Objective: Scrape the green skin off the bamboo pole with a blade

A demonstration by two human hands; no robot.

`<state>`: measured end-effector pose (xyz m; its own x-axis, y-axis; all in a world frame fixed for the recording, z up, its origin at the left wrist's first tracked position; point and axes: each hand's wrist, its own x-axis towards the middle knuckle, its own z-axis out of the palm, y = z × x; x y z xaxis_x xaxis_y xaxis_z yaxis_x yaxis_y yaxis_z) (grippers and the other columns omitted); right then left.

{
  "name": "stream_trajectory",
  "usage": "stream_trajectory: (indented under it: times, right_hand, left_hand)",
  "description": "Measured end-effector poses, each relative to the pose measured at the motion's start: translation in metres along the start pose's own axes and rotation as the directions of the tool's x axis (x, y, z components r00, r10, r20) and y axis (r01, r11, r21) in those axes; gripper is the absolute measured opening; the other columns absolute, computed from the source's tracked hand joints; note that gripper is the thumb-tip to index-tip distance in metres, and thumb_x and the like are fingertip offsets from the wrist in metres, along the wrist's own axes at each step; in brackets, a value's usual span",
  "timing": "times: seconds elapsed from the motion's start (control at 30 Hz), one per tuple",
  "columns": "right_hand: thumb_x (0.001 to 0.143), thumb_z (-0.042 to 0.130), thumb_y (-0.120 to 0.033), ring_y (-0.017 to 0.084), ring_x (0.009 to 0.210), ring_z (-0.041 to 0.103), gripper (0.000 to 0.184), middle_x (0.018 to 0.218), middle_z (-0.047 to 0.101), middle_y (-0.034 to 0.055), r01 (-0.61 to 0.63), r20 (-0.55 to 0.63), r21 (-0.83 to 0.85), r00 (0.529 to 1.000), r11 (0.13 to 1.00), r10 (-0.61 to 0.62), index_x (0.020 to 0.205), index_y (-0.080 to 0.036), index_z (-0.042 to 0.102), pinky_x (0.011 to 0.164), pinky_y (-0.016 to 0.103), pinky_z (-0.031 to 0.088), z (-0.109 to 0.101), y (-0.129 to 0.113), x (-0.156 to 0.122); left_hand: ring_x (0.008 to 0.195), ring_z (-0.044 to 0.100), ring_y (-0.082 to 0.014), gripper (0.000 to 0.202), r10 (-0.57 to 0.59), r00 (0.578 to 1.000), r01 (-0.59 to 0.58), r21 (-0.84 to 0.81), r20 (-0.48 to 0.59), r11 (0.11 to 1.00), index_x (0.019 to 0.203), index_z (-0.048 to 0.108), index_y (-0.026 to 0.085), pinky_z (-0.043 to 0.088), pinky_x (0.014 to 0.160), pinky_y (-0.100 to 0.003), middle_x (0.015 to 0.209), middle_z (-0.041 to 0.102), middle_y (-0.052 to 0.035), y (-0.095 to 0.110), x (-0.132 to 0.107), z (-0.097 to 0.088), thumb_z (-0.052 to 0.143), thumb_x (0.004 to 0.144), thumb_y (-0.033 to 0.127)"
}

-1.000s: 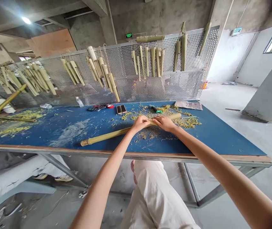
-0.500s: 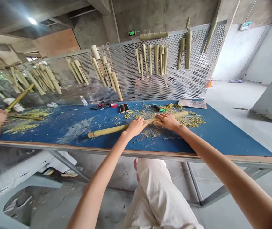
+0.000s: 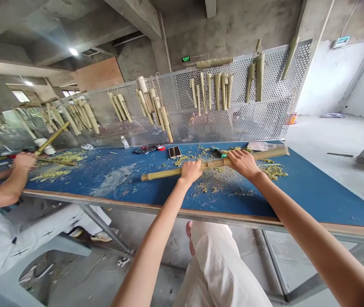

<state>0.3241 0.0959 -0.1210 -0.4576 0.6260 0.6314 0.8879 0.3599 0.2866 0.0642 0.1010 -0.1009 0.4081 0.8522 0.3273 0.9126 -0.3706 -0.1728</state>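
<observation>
A long bamboo pole (image 3: 163, 174) lies slantwise above the blue tabletop, its right end higher in view. My left hand (image 3: 191, 171) is closed around it left of the middle. My right hand (image 3: 242, 163) grips it from above, right of the middle, with the fingers wrapped over. Behind the pole, a tool with a green-and-black handle (image 3: 219, 152) lies among yellow-green bamboo shavings (image 3: 273, 171). Whether the pole touches the table is hard to tell.
A phone (image 3: 174, 152), a red tape roll (image 3: 160, 148) and a small bottle (image 3: 125, 142) stand toward the back. Bamboo pieces (image 3: 223, 91) hang on the perforated metal panel (image 3: 182, 106). At left, a co-worker's hand (image 3: 25, 160) holds another bamboo pole (image 3: 52, 138).
The bamboo pole has shifted right along with both hands, and its right end reaches farther. My hands are somewhat wider apart. The whole view has swung left and up.
</observation>
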Motion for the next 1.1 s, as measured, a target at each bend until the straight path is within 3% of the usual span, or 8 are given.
stream_trajectory:
  times: [0.1, 0.27, 0.47, 0.53, 0.63, 0.73, 0.97, 1.1]
  right_hand:
    - [0.101, 0.052, -0.035, 0.030, 0.100, 0.066, 0.025, 0.104, 0.072, 0.0176, -0.035, 0.052, 0.076, 0.998, 0.996, 0.032, 0.108, -0.016, 0.065, 0.078, 0.036, 0.042, -0.004, -0.004, 0.000]
    - [0.100, 0.048, -0.061, 0.030, 0.093, 0.068, 0.048, 0.099, 0.074, 0.0173, -0.083, 0.112, 0.129, 0.991, 0.988, 0.069, 0.105, -0.016, 0.065, 0.070, 0.034, 0.039, -0.011, 0.002, -0.004]
    - [0.100, 0.040, -0.068, 0.030, 0.090, 0.067, 0.056, 0.098, 0.073, 0.0159, -0.212, -0.002, 0.183, 0.976, 0.960, 0.216, 0.107, -0.017, 0.062, 0.073, 0.035, 0.042, -0.012, 0.014, -0.009]
    - [0.103, 0.036, -0.061, 0.029, 0.089, 0.066, 0.051, 0.095, 0.072, 0.0149, -0.320, -0.091, 0.235, 0.933, 0.918, 0.349, 0.106, -0.017, 0.062, 0.075, 0.036, 0.044, -0.015, 0.014, -0.009]
    - [0.106, 0.030, -0.053, 0.028, 0.089, 0.064, 0.047, 0.098, 0.069, 0.0153, -0.494, -0.239, 0.312, 0.786, 0.812, 0.570, 0.111, -0.018, 0.062, 0.075, 0.036, 0.046, -0.025, 0.015, -0.008]
    - [0.107, 0.026, -0.046, 0.030, 0.098, 0.061, 0.046, 0.107, 0.065, 0.0173, -0.573, -0.322, 0.310, 0.687, 0.758, 0.651, 0.118, -0.019, 0.062, 0.080, 0.040, 0.047, -0.033, 0.022, -0.009]
    - [0.103, 0.035, -0.039, 0.034, 0.110, 0.053, 0.041, 0.118, 0.059, 0.0195, -0.513, -0.124, 0.195, 0.833, 0.836, 0.540, 0.123, -0.018, 0.064, 0.091, 0.049, 0.047, -0.013, 0.025, -0.007]
    - [0.103, 0.033, -0.045, 0.037, 0.113, 0.055, 0.048, 0.120, 0.059, 0.0233, -0.499, 0.036, 0.149, 0.865, 0.854, 0.500, 0.123, -0.011, 0.060, 0.090, 0.048, 0.048, -0.002, 0.010, 0.002]
  left_hand:
    - [0.095, 0.073, -0.0311, 0.029, -0.001, 1.000, 0.001, -0.009, -0.007, 1.000, 0.115, 0.068, 0.013, 0.050, 0.080, -0.037, 0.098, 0.076, -0.0162, 0.003, -0.003, -0.001, 0.059, 0.088, 0.020]
    - [0.101, 0.072, -0.0307, 0.030, -0.054, 0.999, 0.054, -0.005, 0.004, 0.999, 0.114, 0.068, 0.016, 0.049, 0.083, -0.035, 0.099, 0.076, -0.0158, 0.007, 0.001, -0.001, 0.060, 0.086, 0.021]
    - [0.096, 0.072, -0.0322, 0.027, -0.103, 0.995, 0.103, 0.003, 0.014, 0.995, 0.110, 0.070, 0.014, 0.049, 0.081, -0.037, 0.097, 0.075, -0.0178, 0.002, 0.003, 0.001, 0.060, 0.086, 0.023]
    - [0.096, 0.072, -0.0318, 0.027, -0.113, 0.994, 0.113, 0.005, 0.007, 0.994, 0.110, 0.070, 0.014, 0.049, 0.081, -0.037, 0.098, 0.075, -0.0177, 0.004, 0.002, 0.000, 0.058, 0.088, 0.025]
    - [0.095, 0.072, -0.0312, 0.027, -0.122, 0.993, 0.122, -0.001, 0.011, 0.993, 0.110, 0.070, 0.015, 0.050, 0.080, -0.036, 0.098, 0.076, -0.0171, 0.008, 0.002, -0.001, 0.056, 0.089, 0.025]
    - [0.094, 0.072, -0.0323, 0.026, -0.125, 0.992, 0.125, 0.003, 0.023, 0.992, 0.108, 0.071, 0.014, 0.050, 0.081, -0.037, 0.098, 0.075, -0.0184, 0.010, 0.003, -0.001, 0.055, 0.090, 0.024]
    - [0.095, 0.072, -0.0334, 0.026, -0.175, 0.983, 0.174, 0.017, 0.060, 0.985, 0.106, 0.072, 0.012, 0.051, 0.080, -0.038, 0.103, 0.074, -0.0203, 0.013, 0.006, -0.003, 0.055, 0.090, 0.025]
    - [0.096, 0.072, -0.0348, 0.042, -0.192, 0.978, 0.193, -0.007, 0.079, 0.981, 0.106, 0.071, 0.012, 0.051, 0.078, -0.037, 0.104, 0.074, -0.0218, 0.017, 0.005, -0.005, 0.056, 0.094, 0.049]
